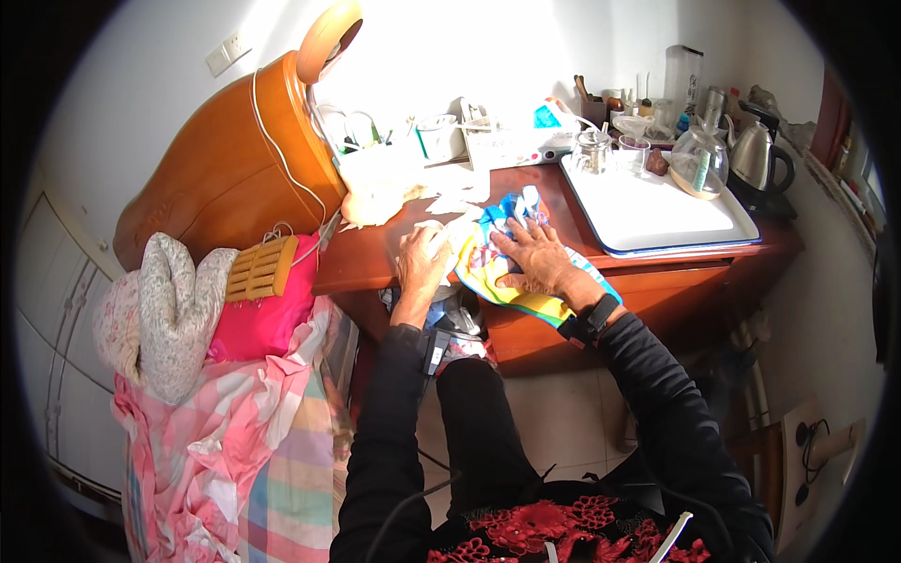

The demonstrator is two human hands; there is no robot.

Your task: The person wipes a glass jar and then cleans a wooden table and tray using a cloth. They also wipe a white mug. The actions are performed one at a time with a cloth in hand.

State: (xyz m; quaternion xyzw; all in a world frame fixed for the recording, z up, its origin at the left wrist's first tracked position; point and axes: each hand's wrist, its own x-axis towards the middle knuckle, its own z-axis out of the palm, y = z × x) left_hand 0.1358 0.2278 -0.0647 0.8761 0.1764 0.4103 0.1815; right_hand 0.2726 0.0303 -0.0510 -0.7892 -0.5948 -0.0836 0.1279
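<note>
My right hand [533, 259] lies flat, fingers spread, on a crumpled cloth [542, 304] patterned in yellow, blue and white, which hangs over the front edge of the wooden desk [359, 264]. To its left, my left hand [424, 257] rests on the desk with its fingers bent, against some bright white material [457, 239]. Glare hides what that material is and whether the fingers grip it. A black band circles each wrist.
A white tray [662, 229] holds a glass teapot [593, 151], a glass jug [698, 165] and a cup. The steel kettle [752, 158] stands right of it. Tissues and containers line the wall. Left is a bed with a pink checked sheet [204, 436] and wooden headboard [232, 162].
</note>
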